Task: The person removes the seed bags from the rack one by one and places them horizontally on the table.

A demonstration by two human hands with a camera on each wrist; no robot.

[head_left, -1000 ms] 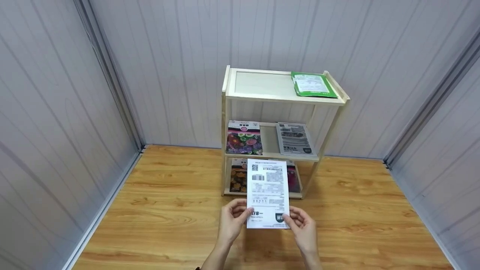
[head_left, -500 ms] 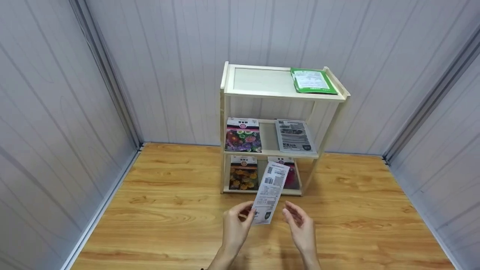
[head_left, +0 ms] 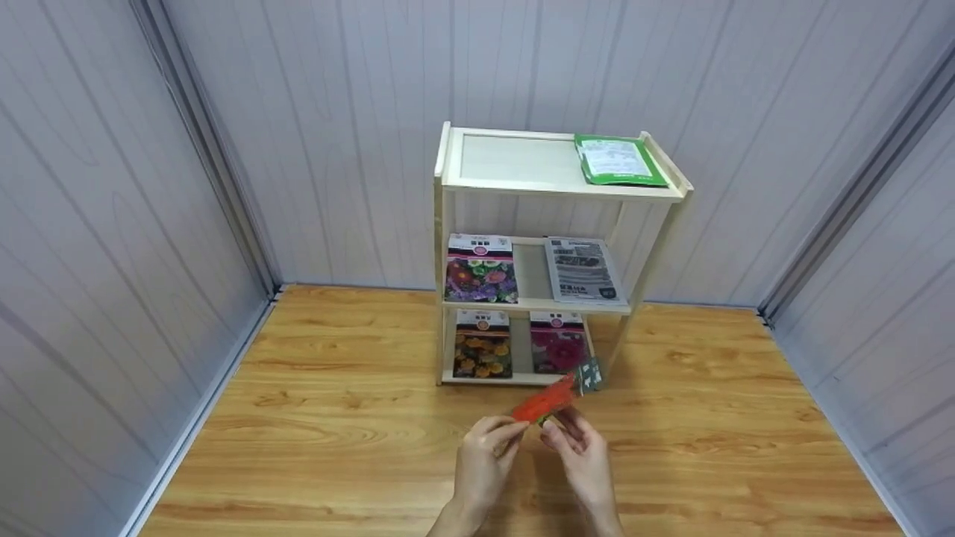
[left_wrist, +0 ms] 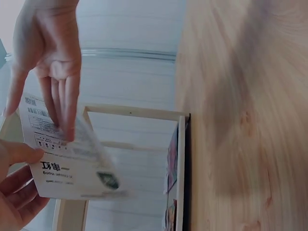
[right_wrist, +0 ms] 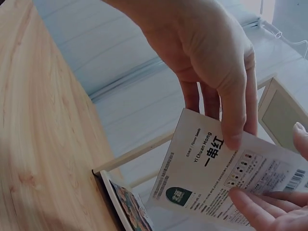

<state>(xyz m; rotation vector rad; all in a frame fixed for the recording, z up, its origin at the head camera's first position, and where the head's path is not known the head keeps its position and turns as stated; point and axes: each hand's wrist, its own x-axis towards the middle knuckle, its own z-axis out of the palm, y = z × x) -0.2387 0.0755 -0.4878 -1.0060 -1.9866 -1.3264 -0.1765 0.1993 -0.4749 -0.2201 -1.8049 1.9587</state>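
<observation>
A flower seed packet (head_left: 543,401) is tilted between the hands, its red front and dark end toward the head camera. The left hand (head_left: 479,464) pinches one corner. In the right wrist view its thumb lies on the packet's white printed back (right_wrist: 197,163). The right hand (head_left: 588,459) is at the other side of the packet. Both wrist views show its fingers (left_wrist: 68,113) extended along the printed back, with the thumb spread apart from them. Directly beyond stands a pale wooden three-tier shelf (head_left: 522,305).
A green packet (head_left: 619,160) lies on the top tier. The middle tier bears a mixed-flower packet (head_left: 482,272) and a grey printed packet (head_left: 582,270). Below are an orange-flower packet (head_left: 483,350) and a magenta-flower packet (head_left: 556,347). White panels surround the wooden floor (head_left: 351,425).
The packet has turned from its white printed back to its red front in the head view. The right hand let go of its edge, then moved left against it again.
</observation>
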